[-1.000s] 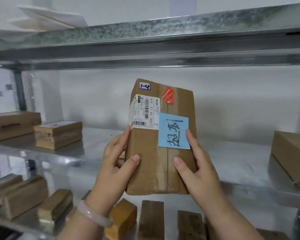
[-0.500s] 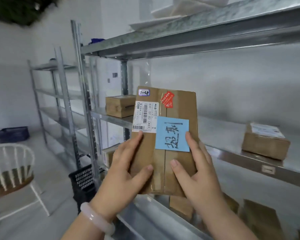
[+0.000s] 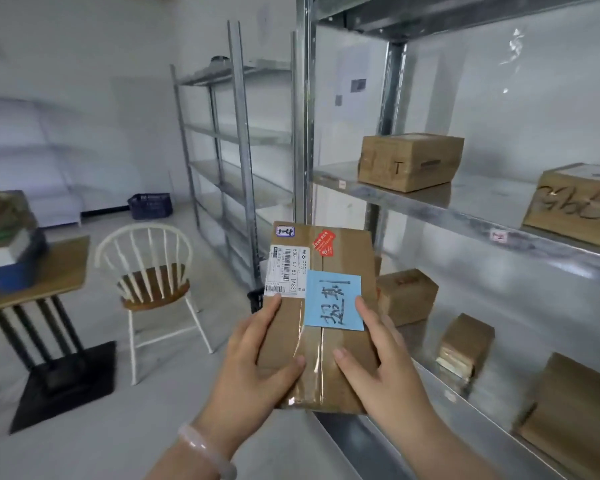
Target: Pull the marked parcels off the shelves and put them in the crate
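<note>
A flat brown parcel (image 3: pixel 340 258) with a blue handwritten note (image 3: pixel 333 299), a white shipping label and a red sticker is held upright in front of me, clear of the shelves. My left hand (image 3: pixel 257 362) grips its lower left edge, thumb across the front. My right hand (image 3: pixel 381 368) grips the lower right edge the same way. A black crate (image 3: pixel 256 299) shows only as a sliver behind the parcel's left edge, on the floor by the rack post.
The metal rack (image 3: pixel 430 199) on the right holds several brown boxes on two levels. A second bare rack (image 3: pixel 229 133) stands behind. A white chair (image 3: pixel 149 282) and a wooden table (image 3: pixel 35 271) with stacked things stand left. A dark blue crate (image 3: pixel 150 206) sits by the far wall.
The view has swung left, away from the rack and toward the room. The parcel stays in both hands and now sits lower, out past the rack's front post.
</note>
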The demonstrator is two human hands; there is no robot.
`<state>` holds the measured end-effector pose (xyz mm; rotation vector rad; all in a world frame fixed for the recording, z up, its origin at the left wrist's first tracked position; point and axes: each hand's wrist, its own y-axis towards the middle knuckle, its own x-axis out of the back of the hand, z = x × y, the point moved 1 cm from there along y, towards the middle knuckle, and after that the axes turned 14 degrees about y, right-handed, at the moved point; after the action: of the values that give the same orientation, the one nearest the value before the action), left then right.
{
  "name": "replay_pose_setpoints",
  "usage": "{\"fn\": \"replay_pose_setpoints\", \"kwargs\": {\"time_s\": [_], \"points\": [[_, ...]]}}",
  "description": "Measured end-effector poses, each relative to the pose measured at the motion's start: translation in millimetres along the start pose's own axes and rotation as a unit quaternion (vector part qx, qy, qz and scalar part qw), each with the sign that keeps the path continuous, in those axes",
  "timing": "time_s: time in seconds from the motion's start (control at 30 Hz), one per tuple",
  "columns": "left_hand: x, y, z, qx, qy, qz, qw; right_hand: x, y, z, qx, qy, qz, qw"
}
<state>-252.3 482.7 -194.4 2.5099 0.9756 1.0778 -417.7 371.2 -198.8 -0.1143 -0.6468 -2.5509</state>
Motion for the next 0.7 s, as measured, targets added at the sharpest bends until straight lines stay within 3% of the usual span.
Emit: {"fn": "replay_pose_setpoints", "kwargs": {"time_s": [0.37,0.7], "points": [[-12,140,138,0.108,-0.031,0.026,0.993,-101,158,-101,-0.038,0.017,0.047,0.998],[-17,243,258,0.179,0.007,0.029,0.983,-178,280,-182,-0.097,-0.007,0.170,0.981]]}}
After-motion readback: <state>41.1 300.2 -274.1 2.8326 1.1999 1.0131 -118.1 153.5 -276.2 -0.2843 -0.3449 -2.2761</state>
